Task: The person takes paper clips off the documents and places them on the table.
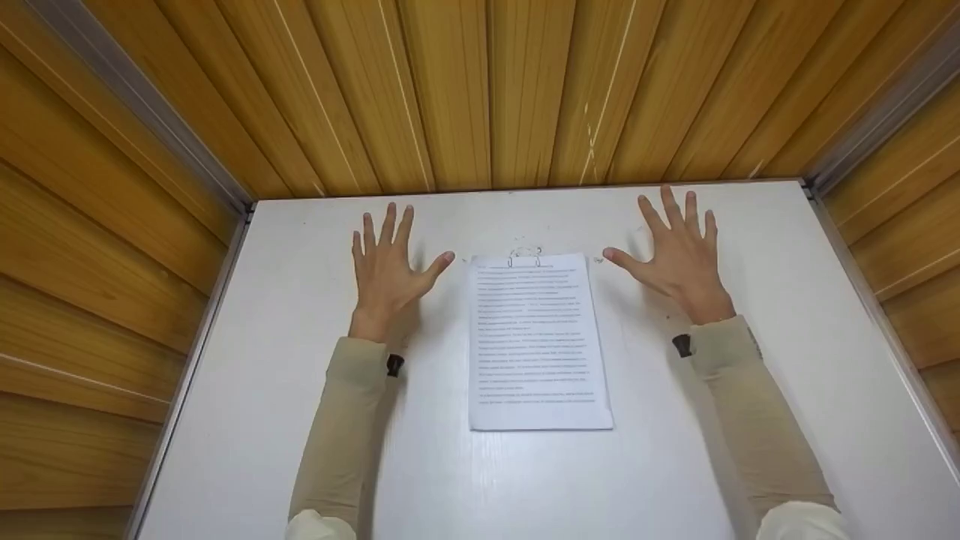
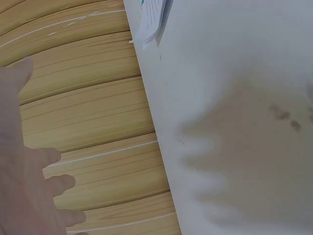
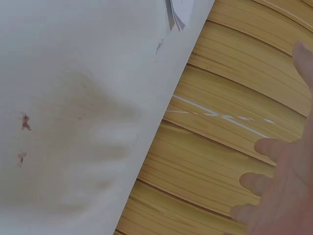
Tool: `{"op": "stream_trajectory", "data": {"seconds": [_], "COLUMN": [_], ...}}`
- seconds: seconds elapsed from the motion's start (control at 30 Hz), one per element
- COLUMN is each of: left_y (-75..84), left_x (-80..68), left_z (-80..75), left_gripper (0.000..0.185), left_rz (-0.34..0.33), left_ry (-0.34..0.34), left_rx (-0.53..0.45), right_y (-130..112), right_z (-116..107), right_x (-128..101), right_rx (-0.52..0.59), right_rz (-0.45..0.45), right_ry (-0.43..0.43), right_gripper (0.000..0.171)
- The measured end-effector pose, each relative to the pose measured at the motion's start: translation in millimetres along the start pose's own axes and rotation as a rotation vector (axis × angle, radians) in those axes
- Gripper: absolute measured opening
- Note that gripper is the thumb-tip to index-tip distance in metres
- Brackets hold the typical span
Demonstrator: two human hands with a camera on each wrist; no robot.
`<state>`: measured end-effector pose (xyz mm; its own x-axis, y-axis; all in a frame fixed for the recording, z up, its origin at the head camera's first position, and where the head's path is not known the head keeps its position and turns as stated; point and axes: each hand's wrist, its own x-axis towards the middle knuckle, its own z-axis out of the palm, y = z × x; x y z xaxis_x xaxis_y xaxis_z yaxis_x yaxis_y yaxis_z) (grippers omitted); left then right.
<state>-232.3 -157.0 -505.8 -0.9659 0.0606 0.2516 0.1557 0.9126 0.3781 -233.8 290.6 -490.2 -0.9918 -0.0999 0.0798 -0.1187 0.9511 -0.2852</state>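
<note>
A stack of printed sheets (image 1: 531, 341) lies flat on the white table, in the middle of the head view. Two thin wire loops (image 1: 524, 261) show at its top edge; I cannot tell whether they belong to a clip. My left hand (image 1: 390, 274) hovers over the table to the left of the stack, fingers spread and straight, holding nothing. To the right, my right hand (image 1: 681, 262) is raised likewise, its thumb pointing toward the paper. Both wrist views show the hands' shadows on the tabletop and a corner of the sheets (image 2: 152, 18).
The white table (image 1: 247, 375) runs back to a wall of wood-pattern panels (image 1: 517, 97), with similar panels at left and right. Small dark marks (image 3: 25, 122) dot the tabletop. A black strap piece (image 1: 395, 365) sits at the left wrist.
</note>
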Motion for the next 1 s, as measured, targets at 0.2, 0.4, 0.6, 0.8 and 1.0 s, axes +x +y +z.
{"op": "stream_trajectory", "data": {"seconds": [0.2,0.4,0.6,0.8,1.0], "left_y": [6.4,10.5,13.2,16.0,18.7], "left_x": [3.5,4.2,5.7,8.4,9.5], "left_z": [5.6,11.0,20.4,33.7,48.8], "left_gripper": [0.096,0.09,0.084,0.076,0.071], "left_rz": [-0.052,-0.11,-0.174,-0.259,-0.281], "left_ry": [-0.057,-0.107,-0.16,-0.238,-0.281], "left_rx": [-0.201,-0.429,-0.602,-0.686,-0.698], "right_y": [-6.3,-15.7,-17.3,-16.4,-17.9], "right_z": [0.6,4.4,14.8,28.7,42.9], "right_x": [3.2,5.3,11.0,18.1,20.6], "right_rx": [0.202,0.425,0.57,0.633,0.645], "right_rz": [-0.02,0.017,0.036,0.099,0.135], "right_ry": [-0.015,-0.044,-0.083,-0.129,-0.169], "right_gripper": [0.103,0.084,0.068,0.058,0.054]}}
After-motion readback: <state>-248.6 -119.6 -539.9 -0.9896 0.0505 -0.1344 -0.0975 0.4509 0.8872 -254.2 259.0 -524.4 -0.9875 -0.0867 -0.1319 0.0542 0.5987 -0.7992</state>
